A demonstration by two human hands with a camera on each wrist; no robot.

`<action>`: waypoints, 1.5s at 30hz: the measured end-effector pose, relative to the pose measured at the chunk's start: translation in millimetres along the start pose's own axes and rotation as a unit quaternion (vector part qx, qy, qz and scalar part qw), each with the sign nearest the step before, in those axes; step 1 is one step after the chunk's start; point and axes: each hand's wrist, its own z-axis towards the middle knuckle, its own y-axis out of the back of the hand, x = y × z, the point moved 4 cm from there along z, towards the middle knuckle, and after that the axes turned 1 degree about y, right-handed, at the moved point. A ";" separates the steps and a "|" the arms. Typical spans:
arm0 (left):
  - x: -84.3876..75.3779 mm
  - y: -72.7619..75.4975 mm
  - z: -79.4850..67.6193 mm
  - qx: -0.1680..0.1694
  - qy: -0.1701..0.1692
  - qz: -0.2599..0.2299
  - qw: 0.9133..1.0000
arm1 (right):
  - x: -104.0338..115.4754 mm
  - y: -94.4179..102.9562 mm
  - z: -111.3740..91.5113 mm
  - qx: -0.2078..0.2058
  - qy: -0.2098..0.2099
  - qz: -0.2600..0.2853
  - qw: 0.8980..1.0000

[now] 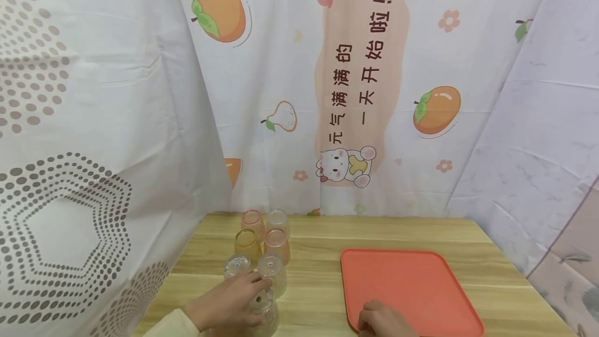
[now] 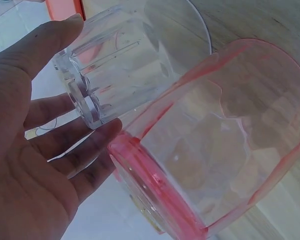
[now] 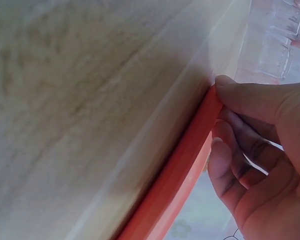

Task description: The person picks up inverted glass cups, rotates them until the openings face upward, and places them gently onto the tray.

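At the near end of a double row of upturned glasses, my left hand (image 1: 234, 298) holds a clear glass (image 2: 135, 55), thumb and fingers placed around its thick base. A pink glass (image 2: 215, 140) stands right beside it, mostly hidden under the hand in the head view. Over on the right, my right hand (image 1: 385, 320) is at the near left part of an orange-red tray (image 1: 402, 280). The right wrist view has the thumb on the tray's rim (image 3: 190, 135) and bent fingers on its other side, pinching it.
Beyond the left hand stand two more clear glasses (image 1: 273, 277), a yellow glass (image 1: 248, 246), pink glasses (image 1: 277, 248) and another clear glass (image 1: 279, 220). All rest mouth down on the wooden table (image 1: 313, 254). Printed curtains (image 1: 281, 66) enclose the back and sides.
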 end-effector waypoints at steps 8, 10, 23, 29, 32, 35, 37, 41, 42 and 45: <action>0.5 -2.2 -1.6 -0.012 -0.005 -0.008 1.000 | -1.0 -0.6 1.9 0.021 -0.021 0.010 0.999; 1.8 -3.0 -2.8 -0.018 -0.004 -0.015 1.000 | -1.4 -0.6 2.4 0.025 -0.023 0.010 0.999; 7.0 -1.7 -6.1 -0.026 0.032 -0.091 0.995 | -0.8 1.5 3.7 0.027 -0.013 -0.002 1.000; 4.4 -5.8 -7.2 -0.036 0.068 -0.109 0.991 | -0.9 1.1 2.0 0.017 -0.004 -0.004 1.000; 3.4 -9.1 -7.8 -0.046 0.094 -0.117 0.988 | -1.2 1.4 1.4 0.020 -0.004 0.003 1.000; 2.5 -10.4 -6.3 -0.073 0.103 -0.115 0.985 | -1.5 1.8 1.8 0.017 -0.006 0.006 1.000; 2.1 -10.4 -4.7 -0.088 0.102 -0.117 0.984 | -0.9 2.4 2.6 0.010 -0.004 0.000 1.000; 1.6 -10.9 -3.5 -0.096 0.113 -0.152 0.977 | 2.0 2.9 3.6 0.008 -0.002 -0.008 1.000; 1.7 -11.2 -3.5 -0.100 0.114 -0.155 0.976 | 3.2 3.2 3.8 0.008 -0.002 -0.008 1.000; 1.7 -11.9 -2.2 -0.110 0.115 -0.165 0.973 | 5.5 3.9 4.4 0.009 -0.003 -0.006 1.000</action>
